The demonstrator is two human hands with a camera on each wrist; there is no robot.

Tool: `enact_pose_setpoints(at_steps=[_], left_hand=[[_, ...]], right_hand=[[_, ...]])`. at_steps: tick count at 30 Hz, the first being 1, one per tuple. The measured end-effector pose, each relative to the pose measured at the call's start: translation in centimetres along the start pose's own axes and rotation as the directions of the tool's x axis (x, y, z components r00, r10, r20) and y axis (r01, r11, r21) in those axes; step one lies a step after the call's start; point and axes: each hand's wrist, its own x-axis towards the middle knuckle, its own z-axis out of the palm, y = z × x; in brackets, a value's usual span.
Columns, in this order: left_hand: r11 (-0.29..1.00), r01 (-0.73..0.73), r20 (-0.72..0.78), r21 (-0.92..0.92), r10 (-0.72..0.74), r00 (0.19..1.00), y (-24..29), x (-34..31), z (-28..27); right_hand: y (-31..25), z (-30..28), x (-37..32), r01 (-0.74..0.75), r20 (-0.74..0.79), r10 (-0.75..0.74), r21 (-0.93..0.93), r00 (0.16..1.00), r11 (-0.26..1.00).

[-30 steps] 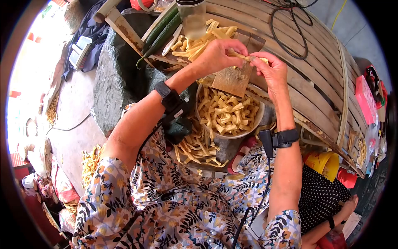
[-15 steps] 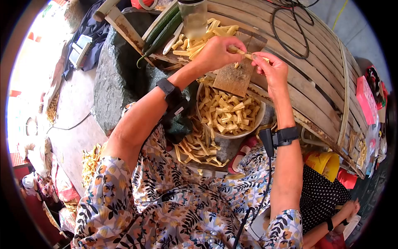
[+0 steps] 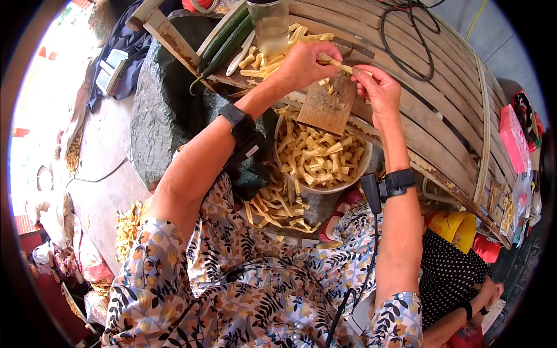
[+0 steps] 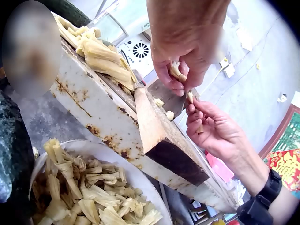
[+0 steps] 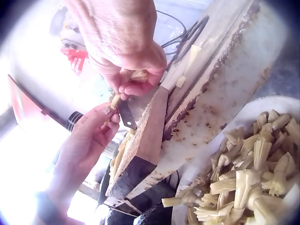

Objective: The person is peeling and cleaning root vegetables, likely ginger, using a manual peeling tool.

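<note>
A pale yellow, fibrous strip (image 3: 343, 67) spans the space between both hands, over a wooden block (image 3: 326, 110). My left hand (image 3: 307, 62) grips its thicker bunched end, while my right hand (image 3: 380, 93) pinches the thin end between thumb and fingertips. Small cut bits (image 4: 169, 115) lie on the block. Beside the hands, a dark metal blade (image 5: 126, 116) with a hole stands at the block. Below it, a white bowl (image 3: 368, 161) is heaped with short yellow knotted pieces (image 3: 319, 156).
More yellow strips (image 3: 316, 42), a jar (image 3: 271, 29) and green cucumbers (image 3: 232, 43) lie on the slatted table (image 3: 429, 110). A black cable (image 3: 400, 52) loops across it. Long strips (image 3: 278, 203) hang beneath the bowl. A dark rock (image 3: 156, 110) stands at left; another person's hand (image 3: 492, 292) shows lower right.
The left hand has drawn slightly to the left, and the right fingertips have risen a little along the strip. More of the block's surface shows between the hands. The bowl stays put.
</note>
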Motion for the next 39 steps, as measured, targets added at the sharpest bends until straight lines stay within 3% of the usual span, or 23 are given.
enact_pose_setpoints(at_steps=[4, 7, 10, 13, 15, 18, 19, 23, 27, 28, 30, 32, 33, 36, 39], left_hand=[[1.0, -0.004, 0.014, 0.021, 0.003, 1.0, -0.5, -0.5, 0.3], [0.997, 0.049, 0.034, -0.053, -0.047, 0.998, -1.0, -0.9, -0.3], [0.948, 0.222, 0.111, -0.229, -0.201, 0.973, 0.2, -1.5, -2.0], [0.839, 0.299, 0.107, -0.455, -0.282, 0.953, 0.2, -2.1, -3.3], [0.924, 0.204, 0.013, -0.324, -0.212, 0.977, -0.4, -2.2, -4.6], [0.992, 0.125, -0.113, -0.008, -0.126, 0.986, -1.8, -2.0, -6.0], [0.995, 0.095, -0.129, 0.017, -0.092, 0.987, -2.2, -2.1, -6.0], [0.969, -0.015, -0.104, 0.248, 0.042, 0.994, -1.8, -2.7, -5.6], [0.867, -0.181, -0.174, 0.464, 0.289, 0.941, -1.2, -3.8, -4.1], [0.94, -0.122, -0.075, 0.32, 0.154, 0.985, -0.2, -4.5, -3.3], [0.997, 0.067, 0.176, 0.043, -0.074, 0.982, 1.8, -6.1, -1.5], [0.998, 0.019, 0.379, -0.052, 0.003, 0.925, 3.0, -7.8, -0.1], [0.996, -0.029, 0.402, -0.081, 0.059, 0.914, 3.0, -8.2, 0.5], [0.946, 0.234, 0.45, -0.225, -0.112, 0.886, 2.9, -8.6, 0.6], [0.94, 0.285, 0.442, -0.188, -0.178, 0.879, 3.6, -8.6, 0.0]], right_hand=[[1.7, -0.2, 0.6, 0.0, 0.023, 0.0, 0.003, 1.0, 1.0], [2.4, -1.6, 0.3, 0.013, -0.109, -0.037, -0.211, 0.993, 0.977], [0.0, -1.8, -1.4, -0.078, -0.039, 0.079, 0.038, 0.996, 0.996], [-1.1, -2.2, -3.0, -0.215, 0.163, 0.177, 0.261, 0.971, 0.941], [-0.7, -2.7, -3.5, -0.259, 0.292, 0.152, 0.373, 0.944, 0.891], [-0.7, -2.9, -4.6, -0.343, 0.373, 0.188, 0.408, 0.909, 0.846], [-0.4, -2.9, -4.9, -0.354, 0.407, 0.187, 0.387, 0.894, 0.851], [0.0, -2.7, -6.5, -0.362, 0.508, 0.186, 0.273, 0.841, 0.891], [0.3, -2.6, -8.1, -0.366, 0.523, 0.264, 0.101, 0.811, 0.925], [0.7, -2.6, -8.2, -0.355, 0.521, 0.282, 0.044, 0.806, 0.934], [1.2, -2.2, -8.2, -0.356, 0.491, 0.325, -0.031, 0.809, 0.934], [1.5, -2.0, -8.3, -0.335, 0.51, 0.323, -0.071, 0.797, 0.939], [1.0, -1.4, -8.5, -0.331, 0.471, 0.341, -0.106, 0.814, 0.938], [1.1, -0.6, -8.8, -0.288, 0.448, 0.322, -0.146, 0.834, 0.947], [1.1, -0.2, -9.0, -0.265, 0.419, 0.322, -0.189, 0.849, 0.945]])
